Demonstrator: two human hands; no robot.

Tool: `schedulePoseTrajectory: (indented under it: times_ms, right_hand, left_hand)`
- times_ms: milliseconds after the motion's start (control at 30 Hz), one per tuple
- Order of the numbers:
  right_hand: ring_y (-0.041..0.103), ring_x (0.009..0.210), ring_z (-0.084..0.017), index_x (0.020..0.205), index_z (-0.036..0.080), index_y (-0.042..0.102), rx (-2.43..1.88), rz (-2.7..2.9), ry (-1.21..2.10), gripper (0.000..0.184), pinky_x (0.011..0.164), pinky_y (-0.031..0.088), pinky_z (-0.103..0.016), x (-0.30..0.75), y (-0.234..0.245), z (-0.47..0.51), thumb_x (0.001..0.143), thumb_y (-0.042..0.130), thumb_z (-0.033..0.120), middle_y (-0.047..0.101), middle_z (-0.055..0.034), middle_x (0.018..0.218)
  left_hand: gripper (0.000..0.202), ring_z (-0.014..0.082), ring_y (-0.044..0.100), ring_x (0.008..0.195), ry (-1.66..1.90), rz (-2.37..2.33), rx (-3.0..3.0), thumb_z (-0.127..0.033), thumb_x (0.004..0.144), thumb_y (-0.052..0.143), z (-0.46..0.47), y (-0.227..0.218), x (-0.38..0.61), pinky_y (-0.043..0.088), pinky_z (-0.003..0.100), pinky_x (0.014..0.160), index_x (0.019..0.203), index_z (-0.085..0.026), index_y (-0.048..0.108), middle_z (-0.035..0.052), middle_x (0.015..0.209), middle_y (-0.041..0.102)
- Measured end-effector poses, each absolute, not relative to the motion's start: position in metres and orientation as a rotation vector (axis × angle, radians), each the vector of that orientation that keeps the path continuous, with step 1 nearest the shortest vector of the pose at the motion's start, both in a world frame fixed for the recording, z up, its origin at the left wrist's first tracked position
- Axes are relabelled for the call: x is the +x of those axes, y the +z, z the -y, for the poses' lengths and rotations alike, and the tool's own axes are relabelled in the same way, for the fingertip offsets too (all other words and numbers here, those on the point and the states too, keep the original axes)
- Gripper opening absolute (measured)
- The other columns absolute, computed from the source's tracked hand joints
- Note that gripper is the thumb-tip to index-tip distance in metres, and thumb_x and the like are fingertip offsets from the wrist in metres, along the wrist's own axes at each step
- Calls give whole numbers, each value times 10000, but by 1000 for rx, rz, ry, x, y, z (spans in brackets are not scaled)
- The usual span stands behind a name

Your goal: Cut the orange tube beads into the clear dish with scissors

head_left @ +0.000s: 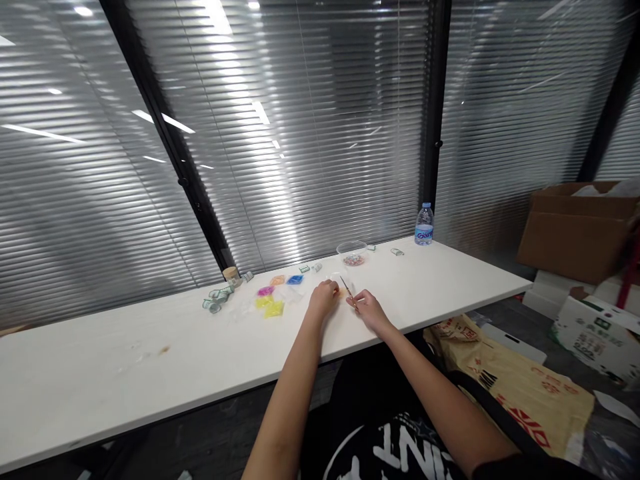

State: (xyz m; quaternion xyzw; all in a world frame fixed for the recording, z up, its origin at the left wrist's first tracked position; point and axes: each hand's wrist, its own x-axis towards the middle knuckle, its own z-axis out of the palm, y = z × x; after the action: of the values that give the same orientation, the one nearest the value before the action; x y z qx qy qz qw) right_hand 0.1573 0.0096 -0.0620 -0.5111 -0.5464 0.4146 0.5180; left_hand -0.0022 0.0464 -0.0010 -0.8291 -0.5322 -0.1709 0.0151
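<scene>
My left hand (pixel 324 298) rests on the white table (pixel 150 360) with its fingers curled over something small that I cannot make out. My right hand (pixel 369 309) is closed on a thin dark stick-like tool (pixel 347 290) that slants up toward the left hand. Just left of my hands lie small bags of coloured beads, yellow (pixel 270 305), pink (pixel 265 291), orange (pixel 277 280) and blue (pixel 295 279). A clear bowl (pixel 353 253) with a few beads in it stands behind my hands.
A water bottle (pixel 424 225) stands at the table's back right. A cork-topped jar (pixel 231 275) and green clips (pixel 215 301) lie to the left. Closed blinds run behind the table. Cardboard boxes (pixel 575 227) and a yellow bag (pixel 515 387) lie on the floor at right.
</scene>
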Motion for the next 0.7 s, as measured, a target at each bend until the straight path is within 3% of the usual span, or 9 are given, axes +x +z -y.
schedulePoseTrajectory:
  times_ms: [300, 700]
  right_hand:
    - [625, 750, -133, 1106, 140, 604, -1273, 1308, 1063, 314, 663, 552, -305, 159, -62, -11, 935, 582, 403, 646, -39, 953]
    - [637, 830, -153, 1135, 150, 605, -1254, 1288, 1070, 308, 709, 564, -330, 159, -56, -4, 938, 579, 386, 647, -60, 1038]
  left_hand:
    - [269, 184, 627, 987, -597, 1652, -2604, -351, 944, 570, -48, -5, -1, 551, 393, 865, 1108, -143, 612, 76, 1112, 636]
    - [271, 174, 632, 954, -605, 1642, -2665, -354, 945, 568, -59, -16, -6, 557, 380, 844, 1109, -142, 609, 74, 1096, 638]
